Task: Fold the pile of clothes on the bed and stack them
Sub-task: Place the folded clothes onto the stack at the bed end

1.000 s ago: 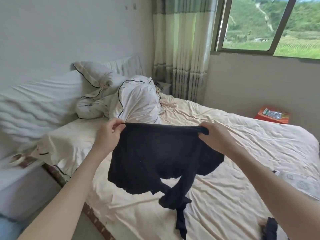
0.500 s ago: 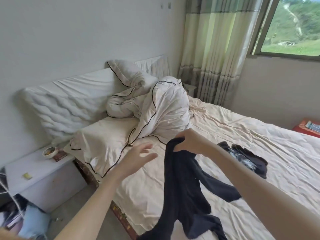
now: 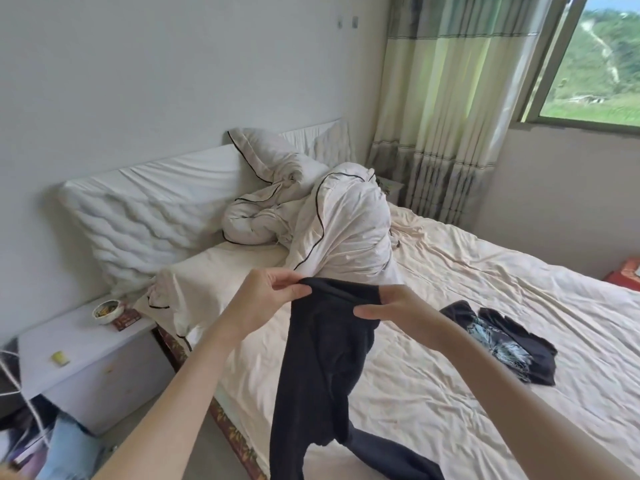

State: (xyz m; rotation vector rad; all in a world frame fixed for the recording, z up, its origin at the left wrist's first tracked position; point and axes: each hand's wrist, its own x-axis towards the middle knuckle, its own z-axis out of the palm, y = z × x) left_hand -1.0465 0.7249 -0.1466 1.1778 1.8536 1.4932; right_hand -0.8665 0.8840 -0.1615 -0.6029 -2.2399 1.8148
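Where duvet (image 3: 343,233) bunches — printed garment (image 3: 509,344) beyond

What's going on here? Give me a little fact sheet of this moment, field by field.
activity: folding clothes at a bed
left hand: pinches the top edge of the black garment
right hand: pinches the same edge, close beside the left
black garment: held up, hanging down, lower end trailing onto the bed sheet
other clothing: dark printed shirt lying crumpled on the sheet, unfolded
bedding: bunched white duvet at the head of the bed
nightstand: small bowl on top
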